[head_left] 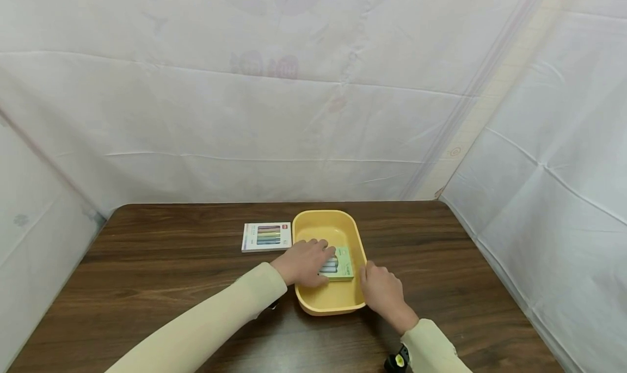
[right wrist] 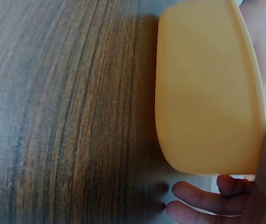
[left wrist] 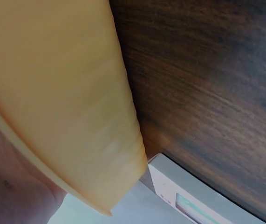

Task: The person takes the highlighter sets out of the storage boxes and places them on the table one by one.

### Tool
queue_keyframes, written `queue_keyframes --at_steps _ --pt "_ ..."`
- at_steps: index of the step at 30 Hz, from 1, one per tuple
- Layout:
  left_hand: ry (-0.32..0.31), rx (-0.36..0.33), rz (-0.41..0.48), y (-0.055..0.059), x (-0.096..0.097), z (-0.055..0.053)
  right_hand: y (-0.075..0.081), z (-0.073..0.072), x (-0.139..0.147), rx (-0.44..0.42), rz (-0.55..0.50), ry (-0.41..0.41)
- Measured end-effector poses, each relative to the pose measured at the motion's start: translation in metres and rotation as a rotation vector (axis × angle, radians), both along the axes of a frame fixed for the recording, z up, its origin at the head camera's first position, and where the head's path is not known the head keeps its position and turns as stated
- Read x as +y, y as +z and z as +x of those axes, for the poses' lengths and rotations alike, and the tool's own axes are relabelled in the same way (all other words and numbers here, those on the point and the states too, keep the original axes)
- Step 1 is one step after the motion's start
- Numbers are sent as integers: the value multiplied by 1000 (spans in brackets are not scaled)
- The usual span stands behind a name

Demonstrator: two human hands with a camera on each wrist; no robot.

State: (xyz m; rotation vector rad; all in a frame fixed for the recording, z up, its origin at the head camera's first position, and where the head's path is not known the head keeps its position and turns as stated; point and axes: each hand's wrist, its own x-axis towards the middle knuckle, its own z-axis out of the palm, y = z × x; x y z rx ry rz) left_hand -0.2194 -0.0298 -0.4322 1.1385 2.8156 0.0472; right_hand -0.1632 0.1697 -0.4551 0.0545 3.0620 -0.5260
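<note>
A yellow plastic basket (head_left: 330,218) stands on the table between my hands. Inside it lies a pale green box of markers (head_left: 345,264), its window showing several light barrels. My left hand (head_left: 306,262) reaches over the basket's left rim and holds the box, fingers on the far side and thumb near its front edge; the hand covers the box's left part. At the right rim, my right hand (head_left: 382,288) grips the basket wall. In the right wrist view its fingers (right wrist: 207,196) lie outside the wall; the thumb is hard to see.
A white box of coloured pens (head_left: 266,237) lies flat just left of the basket, close to its wall. The dark wooden table (head_left: 171,253) extends to both sides. White sheeting (head_left: 294,117) hangs behind and along the sides.
</note>
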Motion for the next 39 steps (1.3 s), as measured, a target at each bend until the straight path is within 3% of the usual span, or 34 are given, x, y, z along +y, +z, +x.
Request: queue_keyframes --at_steps 20,39 --pt "-15 54 -27 -3 0 -2 0 -2 1 5 8 16" --pt "-28 100 -34 8 1 1 0 -4 2 6 4 13"
